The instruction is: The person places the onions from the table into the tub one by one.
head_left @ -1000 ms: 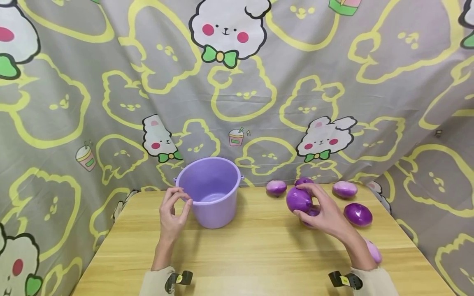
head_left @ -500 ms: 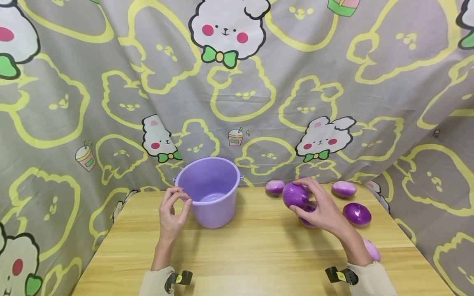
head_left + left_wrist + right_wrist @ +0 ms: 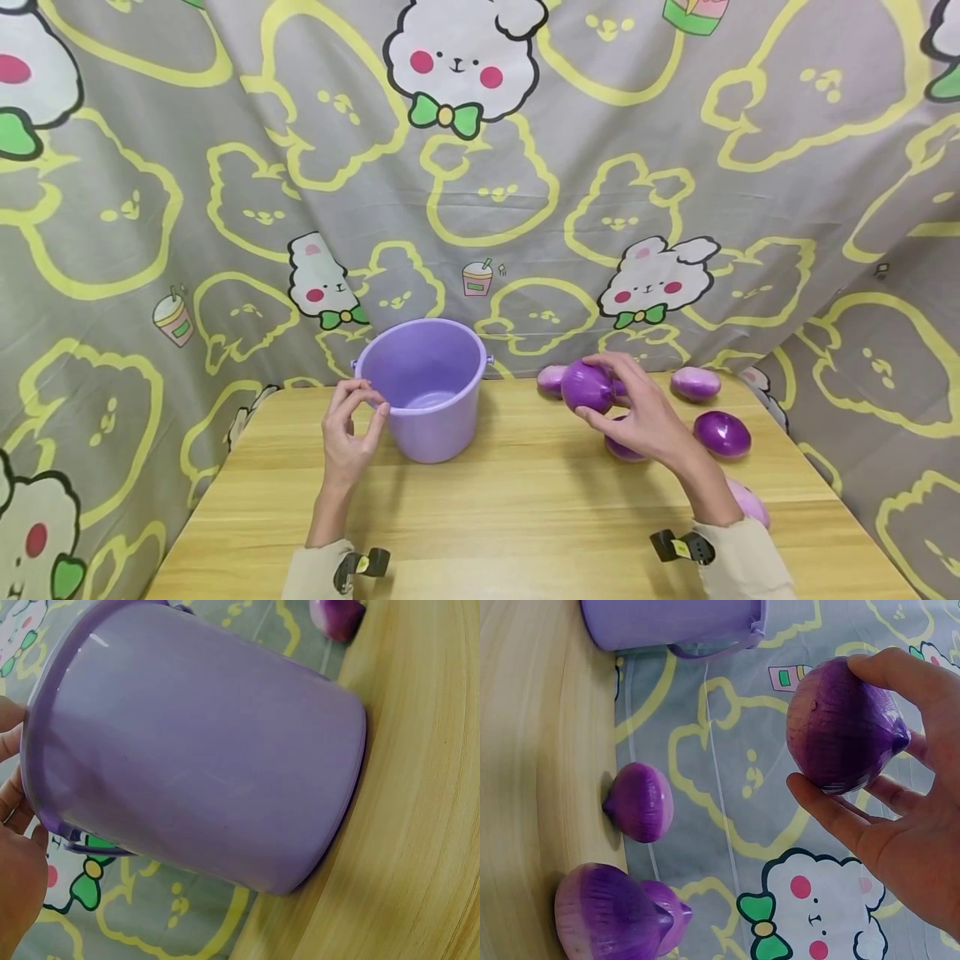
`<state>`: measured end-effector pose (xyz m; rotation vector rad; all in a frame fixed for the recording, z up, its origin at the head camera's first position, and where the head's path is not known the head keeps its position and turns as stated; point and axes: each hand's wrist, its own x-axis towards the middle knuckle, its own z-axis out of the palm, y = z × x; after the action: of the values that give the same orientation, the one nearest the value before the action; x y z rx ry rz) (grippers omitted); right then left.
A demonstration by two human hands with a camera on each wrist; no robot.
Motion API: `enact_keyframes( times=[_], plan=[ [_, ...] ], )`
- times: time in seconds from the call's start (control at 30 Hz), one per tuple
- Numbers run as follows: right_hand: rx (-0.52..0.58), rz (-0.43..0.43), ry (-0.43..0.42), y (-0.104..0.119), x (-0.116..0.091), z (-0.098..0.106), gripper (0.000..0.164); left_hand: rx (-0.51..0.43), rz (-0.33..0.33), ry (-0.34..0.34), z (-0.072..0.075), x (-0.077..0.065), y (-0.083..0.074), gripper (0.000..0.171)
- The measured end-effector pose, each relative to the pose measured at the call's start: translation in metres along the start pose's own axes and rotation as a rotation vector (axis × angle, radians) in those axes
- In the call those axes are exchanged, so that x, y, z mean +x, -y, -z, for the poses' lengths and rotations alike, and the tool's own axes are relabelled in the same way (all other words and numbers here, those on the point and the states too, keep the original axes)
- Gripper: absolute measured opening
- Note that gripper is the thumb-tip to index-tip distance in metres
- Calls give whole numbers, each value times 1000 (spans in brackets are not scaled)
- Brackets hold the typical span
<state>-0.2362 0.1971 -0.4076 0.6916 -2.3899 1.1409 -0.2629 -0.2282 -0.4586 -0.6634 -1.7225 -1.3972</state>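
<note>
One purple onion (image 3: pixel 587 387) is gripped by R hand (image 3: pixel 642 414) in mid-air above wood-grain table (image 3: pixel 487 521), right of lilac bucket (image 3: pixel 438 432), whose rim is pinched by L hand (image 3: pixel 350 433); transfer's prob. the current step, w/ leftward carry over bucket's mouth seemingly called for.

See plain lilac on the bucket (image 3: pixel 437 435), streaked purple paling to pink on the held onion (image 3: pixel 836 727). Find a yellow-outlined animal and white, pink-cheeked rabbit print on the grey curtain (image 3: pixel 495 217), and yellowish wood grain on the surface (image 3: pixel 517 525).
</note>
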Motion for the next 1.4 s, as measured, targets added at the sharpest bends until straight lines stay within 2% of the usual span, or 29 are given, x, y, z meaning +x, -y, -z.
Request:
enact_keyframes(
  times=[0.27, 0.43, 0.53, 0.73, 0.93, 1.13, 1.4],
  plan=[
    [7, 1, -3, 4, 7, -3, 68, -15, -25, -11, -6, 8, -25, 14],
    [26, -1, 5, 7, 10, -5, 68, -27, -22, -10, -6, 8, -28, 15],
    [33, 1, 6, 8, 12, -6, 67, -26, -10, -2, -6, 7, -23, 14],
    [57, 7, 5, 11, 15, -8, 65, -47, 12, 5, -1, 0, -1, 19],
    [65, 11, 5, 13, 18, -12, 64, -48, 27, 7, 1, 0, -1, 18],
    [56, 36, 7, 16, 22, -16, 65, -37, 15, 1, 1, -1, 3, 19],
    [114, 49, 10, 20, 26, -23, 64, -38, 0, -8, -1, -1, 3, 20]
  ],
)
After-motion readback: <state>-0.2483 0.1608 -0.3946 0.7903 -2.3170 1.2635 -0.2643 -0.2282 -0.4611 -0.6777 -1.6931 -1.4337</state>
